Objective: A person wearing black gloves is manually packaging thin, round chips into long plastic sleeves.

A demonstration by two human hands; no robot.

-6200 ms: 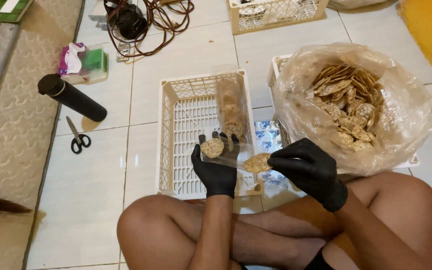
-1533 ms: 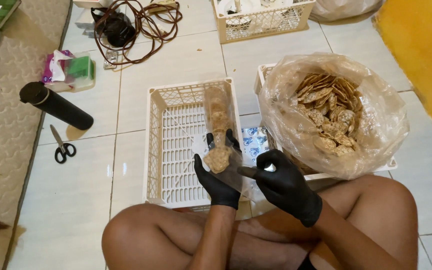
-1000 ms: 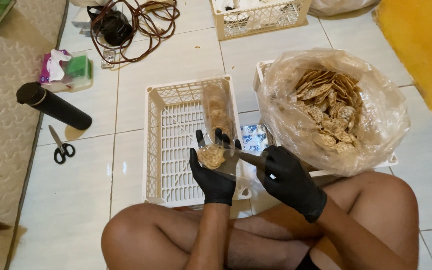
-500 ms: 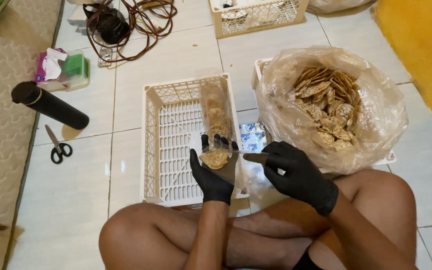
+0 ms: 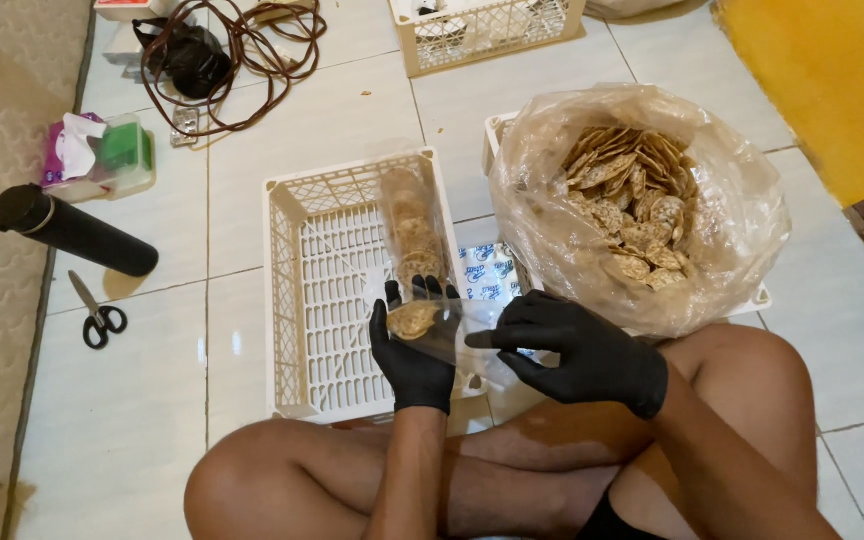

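Observation:
Both my hands wear black gloves. My left hand (image 5: 412,350) holds a narrow clear plastic sleeve (image 5: 452,330) with round crackers at its mouth. My right hand (image 5: 577,350) pinches the open end of that same sleeve from the right. Just beyond them a filled sleeve of stacked crackers (image 5: 412,225) lies along the right side of a white plastic crate (image 5: 297,300). A big clear bag of loose round crackers (image 5: 642,200) sits in a second white crate at the right, close to my right knee.
On the tiled floor at the left lie black-handled scissors (image 5: 97,315), a black cylindrical bottle (image 5: 72,230) and a tissue box (image 5: 102,155). A tangle of brown cable (image 5: 222,50) and another crate (image 5: 487,30) are at the back. A yellow mat (image 5: 832,80) is at the right.
My right hand carried a cracker from in front of my lap to the sleeve in my left hand, and now grips the sleeve's open end. The view shifted slightly.

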